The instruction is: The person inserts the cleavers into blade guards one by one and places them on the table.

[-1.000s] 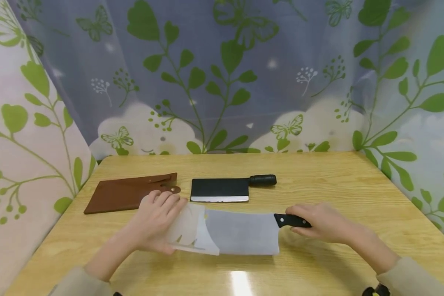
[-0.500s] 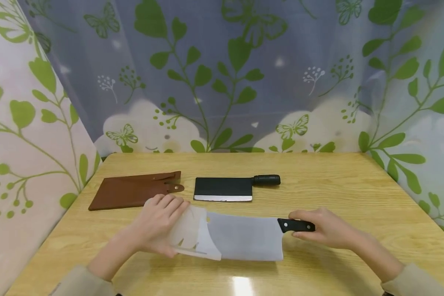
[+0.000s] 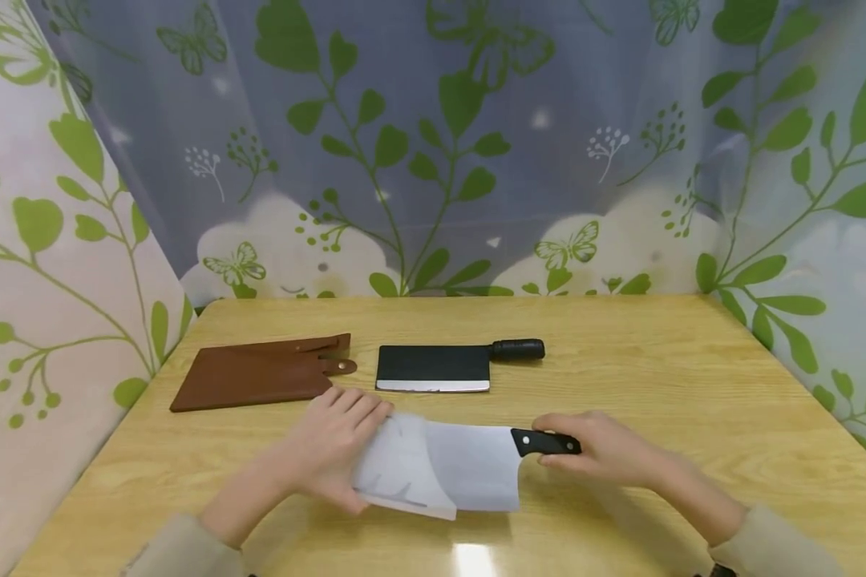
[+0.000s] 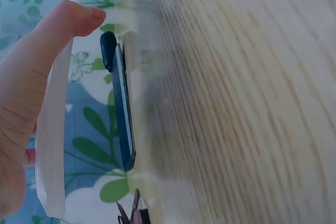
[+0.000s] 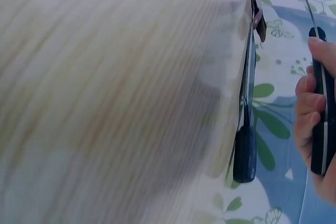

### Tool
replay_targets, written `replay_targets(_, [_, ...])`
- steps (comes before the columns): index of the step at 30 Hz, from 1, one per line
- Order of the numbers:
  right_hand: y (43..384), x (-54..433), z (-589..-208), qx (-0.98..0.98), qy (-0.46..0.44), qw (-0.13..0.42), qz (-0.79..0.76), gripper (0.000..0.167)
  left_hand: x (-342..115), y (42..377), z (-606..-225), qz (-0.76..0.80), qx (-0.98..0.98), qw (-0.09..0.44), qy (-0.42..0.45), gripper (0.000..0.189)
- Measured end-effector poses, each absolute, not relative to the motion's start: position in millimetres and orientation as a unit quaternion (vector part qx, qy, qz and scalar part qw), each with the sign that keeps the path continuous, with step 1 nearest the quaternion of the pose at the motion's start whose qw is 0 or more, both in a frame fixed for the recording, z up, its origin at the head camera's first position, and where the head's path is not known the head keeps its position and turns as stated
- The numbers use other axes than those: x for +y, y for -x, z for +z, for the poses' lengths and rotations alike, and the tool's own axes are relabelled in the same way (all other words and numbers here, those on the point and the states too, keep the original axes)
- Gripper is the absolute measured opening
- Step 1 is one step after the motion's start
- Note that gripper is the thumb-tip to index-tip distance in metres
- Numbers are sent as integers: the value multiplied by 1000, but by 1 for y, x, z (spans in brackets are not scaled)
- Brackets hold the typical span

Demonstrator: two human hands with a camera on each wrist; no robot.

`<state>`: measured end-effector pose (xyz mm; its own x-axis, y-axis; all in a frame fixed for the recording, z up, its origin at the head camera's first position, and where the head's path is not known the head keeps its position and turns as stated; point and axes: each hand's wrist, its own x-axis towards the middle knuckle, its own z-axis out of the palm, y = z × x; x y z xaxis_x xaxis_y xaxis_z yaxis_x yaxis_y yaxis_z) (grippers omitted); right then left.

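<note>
My left hand (image 3: 335,449) grips a whitish blade cover (image 3: 404,469) from its left end, thumb at the lower edge and fingers over the upper edge. Part of a wide cleaver blade (image 3: 476,465) is inside this cover; the rest shows bare to the right. My right hand (image 3: 606,449) holds the cleaver's black riveted handle (image 3: 546,442). In the right wrist view, fingers (image 5: 312,100) curl round that handle. The left wrist view shows the cover (image 4: 55,129) edge-on, raised over the table, with the thumb along it.
Behind the hands lies a second cleaver (image 3: 433,365), dark-bladed with a black handle (image 3: 517,349). Left of it is a brown leather sheath (image 3: 252,377) with a snap strap. Everything is over a wooden table (image 3: 642,353), with patterned curtains (image 3: 418,160) behind and at the sides.
The hands have come closer together, the left moving right and the right moving left. The cover now hides more of the blade. The second cleaver and leather sheath have stayed put.
</note>
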<state>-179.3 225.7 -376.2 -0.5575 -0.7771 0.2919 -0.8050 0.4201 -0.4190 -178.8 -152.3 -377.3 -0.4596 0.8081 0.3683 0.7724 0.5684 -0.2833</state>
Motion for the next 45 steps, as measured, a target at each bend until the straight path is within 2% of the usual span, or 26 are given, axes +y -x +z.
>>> replay_targets(8, [176, 206, -382, -856, -440, 25, 269, 26, -142, 179, -379, 47, -861, 233, 449, 104])
replay_targets(20, [175, 192, -384, -875, -395, 33, 279, 28, -133, 187, -376, 61, -853, 263, 446, 106])
replay_targets(29, [179, 193, -381, -878, -381, 6, 289, 29, -132, 190, -374, 65, -858, 248, 445, 108])
replay_targets(35, [181, 194, -379, -877, -384, 17, 289, 28, -129, 193, -371, 64, -854, 258, 447, 107])
replay_targets(45, [184, 186, -376, -879, -381, -5, 287, 27, -117, 192, -367, 76, -864, 226, 443, 106])
